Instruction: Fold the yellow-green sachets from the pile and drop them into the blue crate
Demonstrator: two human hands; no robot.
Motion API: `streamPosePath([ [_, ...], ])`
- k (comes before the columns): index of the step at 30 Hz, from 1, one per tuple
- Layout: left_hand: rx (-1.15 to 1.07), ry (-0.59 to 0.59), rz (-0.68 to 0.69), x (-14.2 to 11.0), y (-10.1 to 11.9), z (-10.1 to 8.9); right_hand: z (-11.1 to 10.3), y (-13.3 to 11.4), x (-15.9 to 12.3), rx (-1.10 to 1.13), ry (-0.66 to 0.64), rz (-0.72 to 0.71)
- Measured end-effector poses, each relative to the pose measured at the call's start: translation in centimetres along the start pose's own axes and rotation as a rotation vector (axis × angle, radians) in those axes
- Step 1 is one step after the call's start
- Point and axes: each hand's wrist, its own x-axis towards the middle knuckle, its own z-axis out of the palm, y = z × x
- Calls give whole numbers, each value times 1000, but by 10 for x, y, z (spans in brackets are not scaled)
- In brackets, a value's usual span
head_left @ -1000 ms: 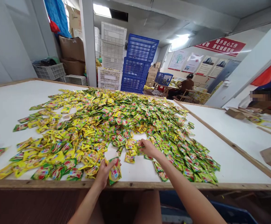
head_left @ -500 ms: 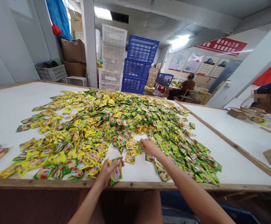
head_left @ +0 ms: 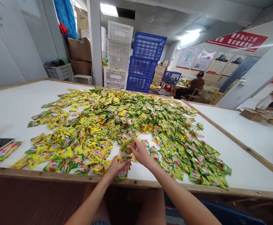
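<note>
My left hand (head_left: 115, 168) is closed around a larger printed green-and-yellow pouch (head_left: 124, 175), upright just above the table's front edge. At the pouch's top, my right hand (head_left: 140, 152) is closed on small yellow-green sachets (head_left: 127, 145); how many is hidden by the fingers. Beyond both hands spreads a wide heap of small sachets (head_left: 131, 114), mostly yellow on the left and green with red pictures on the right. The white table (head_left: 148, 176) shows around my hands.
A dark flat device (head_left: 0, 146) lies on a larger printed packet (head_left: 8, 151) at far left. A wooden strip (head_left: 223, 129) divides the table at right. Behind stand stacked white crates (head_left: 119, 47) and blue crates (head_left: 148, 47). A person (head_left: 196, 84) sits in the background.
My right hand has moved left and toward me, from the loose sachets to the pouch's mouth, with sachets in its fingers. My left hand still holds the pouch. The view has shifted slightly.
</note>
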Motion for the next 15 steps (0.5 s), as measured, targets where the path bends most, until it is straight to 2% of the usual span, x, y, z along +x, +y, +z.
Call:
streamPosePath([
  [5,21,-2,-11,0,0,1,-2,-13,-1,-330,-181,-179],
  [9,-8,14,-20,1,-5,-1,-4,-26,9,-456,-335,-231],
  [15,-16,0,-13,0,-7,-4,5,-24,12,-447,-305,-243],
])
